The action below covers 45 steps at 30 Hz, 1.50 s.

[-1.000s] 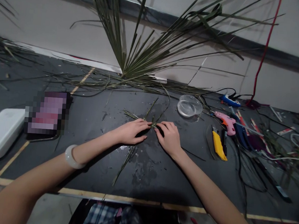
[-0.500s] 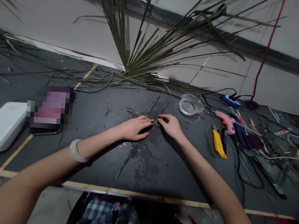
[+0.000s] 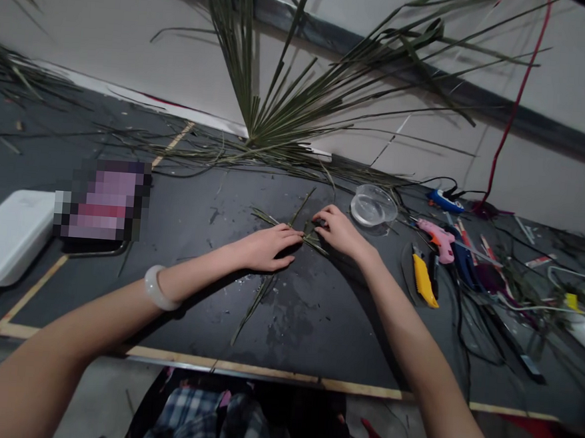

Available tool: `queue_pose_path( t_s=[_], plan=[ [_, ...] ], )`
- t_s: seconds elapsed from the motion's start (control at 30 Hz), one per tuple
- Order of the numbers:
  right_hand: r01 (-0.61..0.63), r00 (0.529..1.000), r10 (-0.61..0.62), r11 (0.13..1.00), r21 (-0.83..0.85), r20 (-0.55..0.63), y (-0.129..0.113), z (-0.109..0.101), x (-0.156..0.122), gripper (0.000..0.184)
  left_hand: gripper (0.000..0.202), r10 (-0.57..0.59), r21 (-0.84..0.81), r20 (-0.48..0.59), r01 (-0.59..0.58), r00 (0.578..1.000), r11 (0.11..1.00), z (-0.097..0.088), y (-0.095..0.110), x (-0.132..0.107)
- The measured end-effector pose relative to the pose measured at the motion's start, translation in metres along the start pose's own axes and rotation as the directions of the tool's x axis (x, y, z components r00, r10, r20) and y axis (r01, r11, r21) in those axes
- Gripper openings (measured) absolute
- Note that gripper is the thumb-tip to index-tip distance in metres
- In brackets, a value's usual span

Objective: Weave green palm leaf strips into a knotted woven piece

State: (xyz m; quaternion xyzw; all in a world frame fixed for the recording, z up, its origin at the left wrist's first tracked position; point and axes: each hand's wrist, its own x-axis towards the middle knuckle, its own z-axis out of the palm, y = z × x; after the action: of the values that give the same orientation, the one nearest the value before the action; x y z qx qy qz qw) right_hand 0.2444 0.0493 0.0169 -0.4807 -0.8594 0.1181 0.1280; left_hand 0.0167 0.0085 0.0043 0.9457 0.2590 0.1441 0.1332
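Note:
Several narrow green palm leaf strips (image 3: 254, 304) cross one another on the dark tabletop (image 3: 354, 337), their ends fanning out from under my hands. My left hand (image 3: 269, 247) lies flat over the crossing with its fingers stretched, the fingertips pressing on the strips. Just right of those fingertips, my right hand (image 3: 342, 233) curls thumb and fingers around a short length of palm leaf strip (image 3: 314, 230) at the crossing. Part of the strips is hidden beneath my left hand and fingers.
A clear plastic dish (image 3: 373, 206) stands beyond my right hand. To the right lie a yellow utility knife (image 3: 424, 278), a pink glue gun (image 3: 436, 237) and cables. A phone (image 3: 104, 202) and white power bank (image 3: 10, 239) are left. A palm frond (image 3: 274, 114) leans at the back wall.
My right hand has moved slightly up and right from the crossing, its fingers lifting a strip. My left hand has stayed on the strips. The view has shifted a little.

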Motion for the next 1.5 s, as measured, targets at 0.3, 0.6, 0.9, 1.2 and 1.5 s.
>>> queue_pose_path(
  t_s=[0.3,0.6,0.9,1.2,1.5],
  plan=[
    [0.192,0.974,-0.181,0.979,-0.072,0.133,0.001,-0.008,-0.004,0.012,0.042,-0.018,-0.019,0.000,0.018,1.000,1.000,0.001,0.000,0.000],
    [0.185,0.961,-0.185,0.983,0.016,0.206,0.001,-0.014,0.000,0.013,0.044,-0.024,0.005,0.011,0.024,1.000,1.000,0.001,0.001,0.001],
    [0.229,0.945,-0.220,0.973,-0.008,0.241,-0.005,-0.016,0.018,0.012,0.041,-0.027,0.023,0.026,0.026,0.999,0.999,-0.002,0.004,0.001],
    [0.226,0.966,-0.238,0.967,0.117,0.102,-0.006,-0.006,0.023,0.011,0.047,-0.037,0.053,0.045,0.034,0.998,0.998,-0.002,0.005,0.002],
    [0.003,0.957,-0.014,0.999,-0.038,-0.291,-0.009,0.001,0.001,0.018,0.048,-0.056,0.154,0.085,0.042,0.995,0.987,-0.005,0.009,0.006]
  ],
)
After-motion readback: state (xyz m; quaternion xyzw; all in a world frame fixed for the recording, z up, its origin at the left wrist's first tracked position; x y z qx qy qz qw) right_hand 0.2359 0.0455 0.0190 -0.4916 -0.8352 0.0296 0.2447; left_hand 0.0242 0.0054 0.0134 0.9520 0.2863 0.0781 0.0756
